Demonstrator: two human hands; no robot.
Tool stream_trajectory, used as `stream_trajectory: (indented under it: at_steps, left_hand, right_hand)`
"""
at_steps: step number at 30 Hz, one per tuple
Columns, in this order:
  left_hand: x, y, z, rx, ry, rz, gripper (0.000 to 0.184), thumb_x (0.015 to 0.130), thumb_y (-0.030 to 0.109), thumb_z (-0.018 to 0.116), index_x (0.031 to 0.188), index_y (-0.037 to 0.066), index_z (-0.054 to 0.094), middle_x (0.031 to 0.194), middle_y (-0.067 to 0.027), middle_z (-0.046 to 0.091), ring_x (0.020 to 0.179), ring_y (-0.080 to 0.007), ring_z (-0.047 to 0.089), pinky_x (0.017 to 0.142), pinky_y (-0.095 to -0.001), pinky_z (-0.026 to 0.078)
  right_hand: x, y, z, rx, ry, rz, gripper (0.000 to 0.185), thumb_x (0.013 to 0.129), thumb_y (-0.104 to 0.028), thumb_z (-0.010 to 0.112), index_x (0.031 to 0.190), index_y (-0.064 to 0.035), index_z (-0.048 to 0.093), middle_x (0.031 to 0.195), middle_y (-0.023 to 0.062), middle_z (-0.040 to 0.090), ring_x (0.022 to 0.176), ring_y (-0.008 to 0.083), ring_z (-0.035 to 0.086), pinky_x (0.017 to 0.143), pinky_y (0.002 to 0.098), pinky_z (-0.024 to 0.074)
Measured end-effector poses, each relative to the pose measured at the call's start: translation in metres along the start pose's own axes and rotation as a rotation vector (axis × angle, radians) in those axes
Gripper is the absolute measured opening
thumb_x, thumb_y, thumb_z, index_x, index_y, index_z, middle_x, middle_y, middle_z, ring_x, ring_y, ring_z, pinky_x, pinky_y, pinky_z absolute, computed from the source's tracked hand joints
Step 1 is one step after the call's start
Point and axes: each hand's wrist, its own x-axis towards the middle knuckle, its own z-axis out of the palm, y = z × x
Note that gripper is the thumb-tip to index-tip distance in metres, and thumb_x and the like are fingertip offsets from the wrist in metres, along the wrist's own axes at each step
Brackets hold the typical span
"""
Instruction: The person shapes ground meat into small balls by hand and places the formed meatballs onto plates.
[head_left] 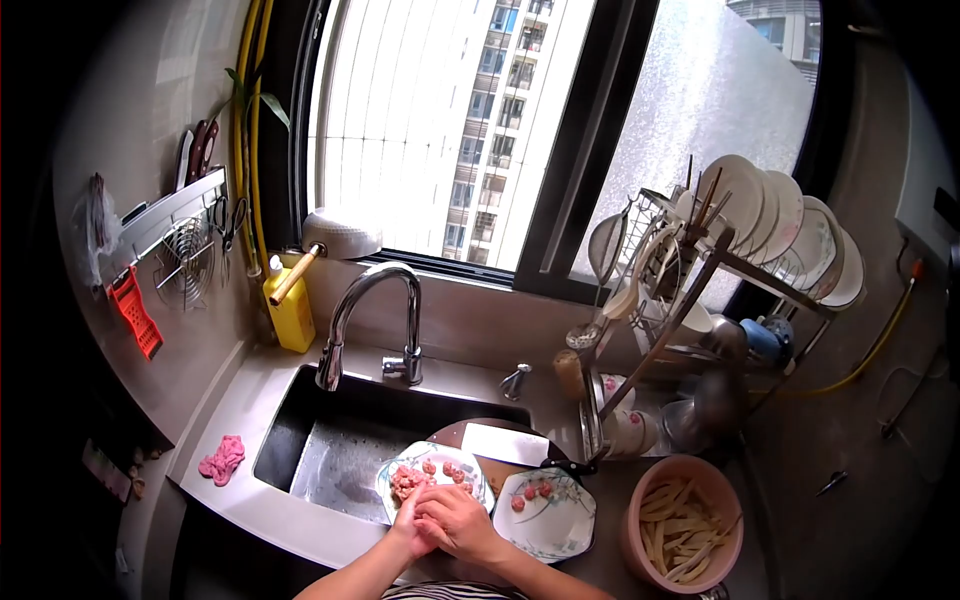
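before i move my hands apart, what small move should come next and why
I'd probably lift the right hand slightly off the left hand: they are pressed together, so whatever lies between them is hidden. The round plate just beyond holds a mound of mince and small meat balls, so a glimpse might show whether anything matches those.

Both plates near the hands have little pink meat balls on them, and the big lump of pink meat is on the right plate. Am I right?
Almost! The head view shows the big lump of pink meat on the left plate, not the right plate. Both plates do have little pink meat balls on them.
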Motion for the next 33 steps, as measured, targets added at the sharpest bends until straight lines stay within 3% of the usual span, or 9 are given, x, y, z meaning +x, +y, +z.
stream_trajectory:
  at_steps: [7, 9, 13, 16, 19, 21, 23, 28, 33]
  left_hand:
    - [-0.009, 0.013, -0.005, 0.231, -0.116, -0.009, 0.044, 0.090, 0.043, 0.047, 0.059, 0.012, 0.044, 0.047, 0.0018, 0.043, 0.035, -0.0052, 0.032, 0.031, -0.0195, 0.020]
    - [0.000, 0.008, -0.014, 0.309, -0.232, 0.225, 0.045, 0.092, 0.039, 0.045, 0.063, 0.006, 0.056, 0.045, 0.0022, 0.039, 0.035, -0.0090, 0.036, 0.032, -0.0214, 0.028]
    - [-0.009, 0.002, 0.009, 1.087, -0.213, 1.244, 0.034, 0.087, 0.029, 0.055, 0.066, 0.002, 0.057, 0.055, -0.0064, 0.052, 0.049, -0.0199, 0.053, 0.048, -0.0298, 0.042]
    - [-0.022, 0.006, 0.018, 1.783, -0.235, 1.110, 0.026, 0.082, 0.031, 0.056, 0.076, 0.006, 0.059, 0.079, -0.0069, 0.060, 0.077, -0.0243, 0.057, 0.069, -0.0333, 0.045]
    - [-0.014, 0.007, 0.020, 1.632, -0.287, 1.407, 0.031, 0.084, 0.035, 0.054, 0.076, 0.006, 0.060, 0.085, -0.0088, 0.060, 0.084, -0.0278, 0.055, 0.082, -0.0394, 0.040]
    - [-0.007, 0.008, 0.013, 1.446, -0.264, 1.284, 0.033, 0.086, 0.036, 0.051, 0.078, 0.006, 0.062, 0.089, -0.0106, 0.060, 0.088, -0.0302, 0.053, 0.085, -0.0416, 0.036]
    - [-0.005, 0.014, 0.011, 1.292, -0.209, 1.216, 0.033, 0.086, 0.036, 0.051, 0.079, 0.006, 0.062, 0.088, -0.0108, 0.061, 0.090, -0.0307, 0.054, 0.076, -0.0372, 0.041]
    - [0.023, 0.004, -0.016, 0.444, -0.143, 0.169, 0.048, 0.096, 0.040, 0.026, 0.100, 0.003, 0.057, 0.094, -0.0094, 0.061, 0.094, -0.0237, 0.058, 0.084, -0.0370, 0.047]
    - [-0.003, 0.009, 0.007, -0.081, -0.207, -0.133, 0.048, 0.094, 0.045, 0.025, 0.115, 0.008, 0.049, 0.111, -0.0106, 0.055, 0.106, -0.0230, 0.052, 0.091, -0.0387, 0.044]
  right_hand:
    - [-0.015, 0.024, 0.005, 0.329, 0.206, 0.141, 0.010, 0.083, -0.005, 0.056, 0.087, 0.0011, 0.063, 0.089, 0.0099, 0.064, 0.081, 0.0196, 0.060, 0.073, 0.0287, 0.0459]
    - [-0.026, 0.027, 0.014, 0.743, 0.260, 0.618, 0.023, 0.093, -0.016, 0.046, 0.092, 0.0004, 0.063, 0.091, 0.0082, 0.063, 0.077, 0.0131, 0.058, 0.065, 0.0220, 0.0475]
    - [-0.026, 0.040, 0.031, 1.388, 0.489, 1.016, 0.041, 0.095, -0.035, 0.035, 0.098, -0.0009, 0.059, 0.089, 0.0086, 0.062, 0.079, 0.0147, 0.060, 0.070, 0.0253, 0.0498]
    - [-0.027, 0.044, 0.036, 1.612, 0.547, 1.141, 0.044, 0.095, -0.039, 0.033, 0.096, -0.0025, 0.058, 0.083, 0.0077, 0.061, 0.075, 0.0142, 0.059, 0.067, 0.0251, 0.0494]
    - [-0.021, 0.048, 0.035, 1.693, 0.583, 1.210, 0.044, 0.095, -0.040, 0.032, 0.091, -0.0046, 0.057, 0.075, 0.0059, 0.059, 0.067, 0.0131, 0.057, 0.060, 0.0235, 0.0483]
    - [-0.020, 0.051, 0.036, 1.747, 0.606, 1.258, 0.044, 0.095, -0.041, 0.031, 0.088, -0.0059, 0.057, 0.070, 0.0048, 0.058, 0.062, 0.0124, 0.056, 0.056, 0.0224, 0.0476]
    - [-0.017, 0.038, 0.012, 1.622, 0.368, 1.067, 0.045, 0.095, -0.043, 0.031, 0.063, -0.0120, 0.039, 0.048, -0.0023, 0.031, 0.035, 0.0084, 0.025, 0.033, 0.0189, 0.0172]
    - [-0.012, 0.030, 0.012, 1.050, 0.338, 0.652, 0.041, 0.095, -0.038, 0.035, 0.068, -0.0102, 0.047, 0.054, -0.0004, 0.044, 0.039, 0.0091, 0.038, 0.035, 0.0198, 0.0316]
    - [-0.009, 0.013, 0.001, -0.183, -0.095, 0.040, 0.028, 0.078, -0.028, 0.062, 0.094, -0.0053, 0.059, 0.096, 0.0099, 0.060, 0.092, 0.0238, 0.056, 0.074, 0.0346, 0.0449]
